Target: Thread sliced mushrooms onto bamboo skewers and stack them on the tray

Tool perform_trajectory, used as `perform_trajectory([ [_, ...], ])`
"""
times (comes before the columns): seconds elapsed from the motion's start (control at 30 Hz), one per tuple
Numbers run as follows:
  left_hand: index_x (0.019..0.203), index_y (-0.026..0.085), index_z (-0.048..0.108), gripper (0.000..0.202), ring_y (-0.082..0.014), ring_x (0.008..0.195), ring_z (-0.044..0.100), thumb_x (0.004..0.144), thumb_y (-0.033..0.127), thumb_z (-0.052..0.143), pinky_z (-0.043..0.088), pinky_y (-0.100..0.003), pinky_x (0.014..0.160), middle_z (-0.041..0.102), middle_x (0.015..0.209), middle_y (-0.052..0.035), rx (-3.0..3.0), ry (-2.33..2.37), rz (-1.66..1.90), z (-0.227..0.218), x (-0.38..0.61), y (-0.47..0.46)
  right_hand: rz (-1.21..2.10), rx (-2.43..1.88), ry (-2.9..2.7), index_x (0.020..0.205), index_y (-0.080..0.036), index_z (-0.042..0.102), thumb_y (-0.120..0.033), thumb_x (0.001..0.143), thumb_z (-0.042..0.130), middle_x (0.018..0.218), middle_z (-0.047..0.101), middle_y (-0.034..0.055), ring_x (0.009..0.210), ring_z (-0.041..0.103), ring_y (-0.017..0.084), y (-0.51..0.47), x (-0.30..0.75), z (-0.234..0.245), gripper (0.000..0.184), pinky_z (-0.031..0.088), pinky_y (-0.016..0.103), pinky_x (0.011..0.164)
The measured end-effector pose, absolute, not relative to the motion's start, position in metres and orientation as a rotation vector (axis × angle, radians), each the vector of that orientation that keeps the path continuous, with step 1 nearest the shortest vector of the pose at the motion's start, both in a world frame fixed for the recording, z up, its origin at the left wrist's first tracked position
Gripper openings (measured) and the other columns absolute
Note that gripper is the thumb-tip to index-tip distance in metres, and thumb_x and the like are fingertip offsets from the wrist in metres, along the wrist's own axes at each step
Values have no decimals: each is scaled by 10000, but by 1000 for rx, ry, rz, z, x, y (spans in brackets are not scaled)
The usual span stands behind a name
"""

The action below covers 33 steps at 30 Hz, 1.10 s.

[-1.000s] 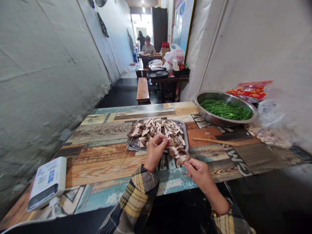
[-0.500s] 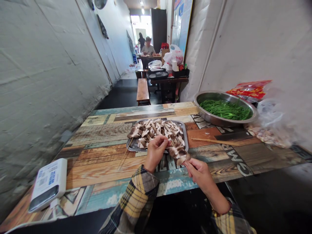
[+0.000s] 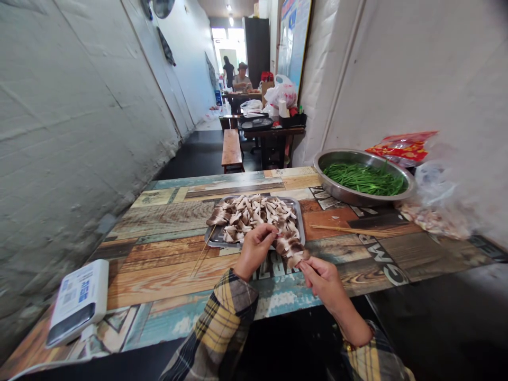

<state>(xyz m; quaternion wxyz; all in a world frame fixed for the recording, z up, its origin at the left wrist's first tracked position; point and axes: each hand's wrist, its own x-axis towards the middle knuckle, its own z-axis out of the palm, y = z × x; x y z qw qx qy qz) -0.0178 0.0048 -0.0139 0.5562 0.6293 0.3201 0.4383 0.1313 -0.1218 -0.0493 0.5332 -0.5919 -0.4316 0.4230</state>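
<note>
My right hand (image 3: 326, 278) is closed on the near end of a mushroom skewer (image 3: 291, 250), whose brown-capped pieces sit bunched together. At the skewer's far end, the thumb and fingers of my left hand (image 3: 256, 250) are pinched against the mushrooms; the exact grip is partly hidden. Just beyond both hands is a metal tray (image 3: 300, 214) heaped with torn mushroom pieces (image 3: 254, 209). On the tray's left edge lies another bunch of threaded mushrooms (image 3: 217, 215), with thin bamboo sticks (image 3: 204, 251) jutting toward me over the table.
Bamboo skewers (image 3: 349, 229) lie right of the tray. Behind them stands a steel bowl (image 3: 322, 182) of green chives, beside plastic bags (image 3: 436, 185). A white payment box (image 3: 79, 299) with a cable sits at left. Two people (image 3: 242, 79) are at the far end of the room.
My left fingers have shifted slightly right along the far end of the mushroom skewer. My right hand keeps its grip. In the background, a person's head and hands have moved.
</note>
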Motion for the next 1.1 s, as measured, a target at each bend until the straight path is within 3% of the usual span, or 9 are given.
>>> perform_trajectory([
  [0.27, 883, 169, 653, 251, -123, 736, 606, 736, 367, 698, 458, -225, 693, 652, 799, -14, 1131, 703, 994, -11, -15, 1, 945, -1438, -1092, 713, -144, 679, -504, 823, 578, 453, 470, -44, 367, 353, 66, -122, 131, -51, 390, 255, 191, 365],
  [0.57, 753, 140, 666, 246, -96, 611, 564, 655, 342, 767, 416, -196, 566, 637, 696, -18, 1013, 713, 941, -13, -13, 0, 938, -1462, -1132, 701, -148, 672, -495, 838, 567, 475, 485, -33, 379, 370, 73, -123, 131, -53, 387, 265, 194, 368],
  [0.93, 675, 135, 666, 239, -75, 552, 486, 620, 331, 791, 381, -192, 546, 592, 621, 4, 1074, 672, 861, -15, -14, 0, 959, -1429, -1107, 698, -147, 654, -498, 842, 569, 456, 462, -46, 370, 345, 63, -124, 130, -52, 388, 248, 191, 367],
  [1.1, 682, 137, 656, 263, -79, 561, 478, 668, 380, 755, 381, -191, 544, 578, 631, -1, 1105, 644, 835, -14, -12, -2, 986, -1400, -1065, 734, -147, 656, -524, 835, 574, 455, 450, -56, 363, 330, 57, -124, 131, -56, 399, 237, 184, 361],
])
